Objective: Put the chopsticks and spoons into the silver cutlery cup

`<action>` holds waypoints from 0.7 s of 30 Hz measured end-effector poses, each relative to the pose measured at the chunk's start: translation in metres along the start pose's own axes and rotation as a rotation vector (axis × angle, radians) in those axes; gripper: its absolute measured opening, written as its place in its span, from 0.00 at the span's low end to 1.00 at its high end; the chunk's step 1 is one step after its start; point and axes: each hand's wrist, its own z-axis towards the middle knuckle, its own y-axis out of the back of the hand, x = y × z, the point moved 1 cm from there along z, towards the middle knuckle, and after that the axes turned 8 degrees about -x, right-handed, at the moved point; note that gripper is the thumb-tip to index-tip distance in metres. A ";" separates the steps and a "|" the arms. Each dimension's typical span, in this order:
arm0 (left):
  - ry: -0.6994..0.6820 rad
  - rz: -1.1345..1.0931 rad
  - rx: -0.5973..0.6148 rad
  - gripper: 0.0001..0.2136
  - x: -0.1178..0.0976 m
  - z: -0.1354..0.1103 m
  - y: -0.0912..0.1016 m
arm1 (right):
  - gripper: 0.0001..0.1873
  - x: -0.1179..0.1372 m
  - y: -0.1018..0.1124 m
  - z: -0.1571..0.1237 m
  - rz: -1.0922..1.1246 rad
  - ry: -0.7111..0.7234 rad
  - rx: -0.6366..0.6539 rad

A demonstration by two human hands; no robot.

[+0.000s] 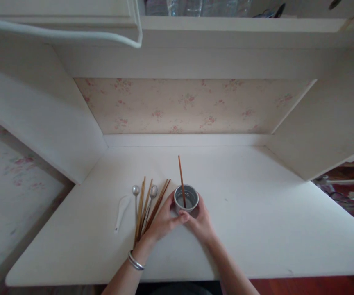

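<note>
A small metal cup (186, 198) stands on the white desk (257, 221) with one brown chopstick (181, 178) leaning upright inside it. My left hand (162, 223) wraps the cup's near-left side, fingers curled round it. My right hand (200, 222) cups the near-right side, its thumb meeting the left one. Beside my left hand lie several brown chopsticks (148, 207), two metal spoons (135, 191) and a white ceramic spoon (121, 211). A silver bangle (135, 261) sits on my left wrist.
The desk sits in a white alcove with a floral back panel (189, 106) and slanted side walls. A shelf with a white curved rail (72, 35) hangs overhead. The desk's front edge runs just below my wrists.
</note>
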 end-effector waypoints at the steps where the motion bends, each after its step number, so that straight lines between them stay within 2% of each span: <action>1: -0.004 0.003 0.001 0.35 0.000 0.001 0.000 | 0.41 -0.001 0.000 0.000 0.004 0.002 0.017; 5: 0.004 -0.013 0.012 0.34 0.001 0.005 -0.003 | 0.42 -0.006 0.000 -0.001 -0.030 0.021 0.104; 9: -0.004 0.032 -0.090 0.32 0.004 0.010 -0.007 | 0.43 -0.005 0.005 -0.003 -0.083 0.045 0.186; 13: 0.007 0.051 -0.119 0.33 0.006 0.013 -0.009 | 0.46 0.005 0.021 -0.002 -0.116 0.032 0.179; 17: 0.005 -0.040 -0.098 0.32 0.006 0.012 -0.011 | 0.49 0.036 0.038 -0.004 -0.189 0.091 0.113; 19: 0.002 -0.105 -0.083 0.31 0.005 0.011 -0.011 | 0.47 0.061 0.036 -0.009 -0.270 0.178 0.099; 21: 0.026 -0.148 -0.082 0.30 0.003 0.008 -0.011 | 0.42 0.087 0.024 -0.015 -0.350 0.283 0.097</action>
